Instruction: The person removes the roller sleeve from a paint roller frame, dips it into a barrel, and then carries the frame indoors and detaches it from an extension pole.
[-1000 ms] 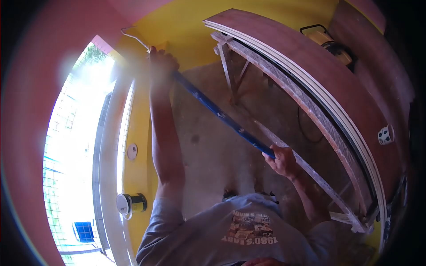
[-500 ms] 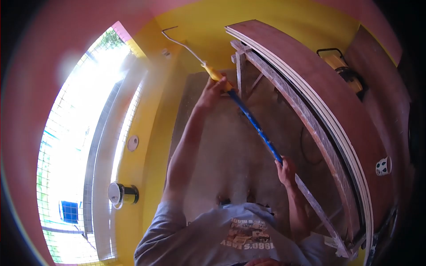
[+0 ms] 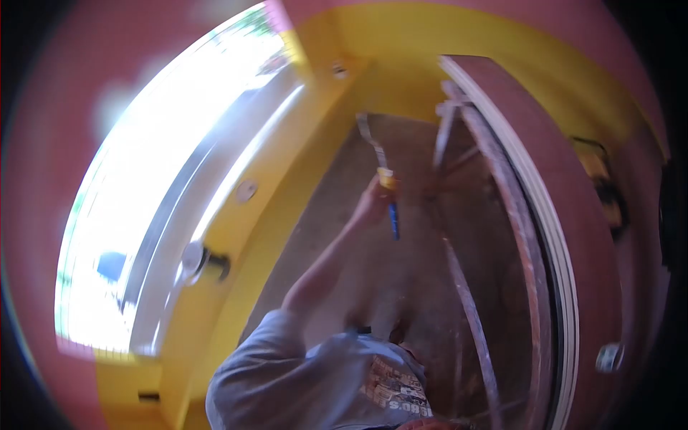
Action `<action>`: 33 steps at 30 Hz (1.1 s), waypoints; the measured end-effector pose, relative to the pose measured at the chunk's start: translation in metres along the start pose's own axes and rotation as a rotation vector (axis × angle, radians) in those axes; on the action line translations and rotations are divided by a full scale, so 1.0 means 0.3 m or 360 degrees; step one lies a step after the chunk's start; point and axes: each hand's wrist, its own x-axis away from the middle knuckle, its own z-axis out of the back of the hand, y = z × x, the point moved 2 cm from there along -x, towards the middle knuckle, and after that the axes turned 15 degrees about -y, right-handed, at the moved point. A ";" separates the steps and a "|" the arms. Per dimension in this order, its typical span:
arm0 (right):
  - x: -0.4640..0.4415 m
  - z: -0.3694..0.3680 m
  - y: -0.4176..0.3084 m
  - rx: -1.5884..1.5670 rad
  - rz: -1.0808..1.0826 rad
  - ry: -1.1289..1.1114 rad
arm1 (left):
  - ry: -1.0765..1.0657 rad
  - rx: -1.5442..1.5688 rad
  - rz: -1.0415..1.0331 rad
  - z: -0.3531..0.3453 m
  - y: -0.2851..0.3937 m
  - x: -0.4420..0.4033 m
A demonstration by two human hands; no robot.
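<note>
In the head view my left hand (image 3: 373,202) is closed around the yellow grip (image 3: 388,180) of a paint roller frame. A bent metal rod (image 3: 374,140) sticks up from the grip, with no roller sleeve visible on it. The blue pole (image 3: 394,221) hangs below my fingers and looks short from this angle. My right hand does not show. Motion blurs the hand and the tool slightly.
Stacked reddish-brown boards (image 3: 573,251) lie on a wooden trestle (image 3: 446,136) at the right. A cup (image 3: 610,357) and a yellow-black machine (image 3: 600,183) are beyond. A lidded can (image 3: 192,259) stands on the yellow sill at left, near a round lid (image 3: 246,190).
My right hand has let go of the blue pole and left the view. My left hand has moved right and down with the tool. The view has turned, shifting the boards right.
</note>
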 end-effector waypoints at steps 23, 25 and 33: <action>-0.065 -0.181 -1.183 0.0683 0.1345 0.0510 | 0.1286 -0.0282 -0.0333 -0.033 0.149 0.813; -0.126 -0.228 -1.192 0.0616 0.1047 0.0275 | 0.1290 -0.0132 -0.0293 -0.012 0.207 0.863; -0.285 -0.396 -0.815 0.1111 0.0015 0.0201 | 0.0879 -0.1073 0.1027 0.562 -0.030 1.866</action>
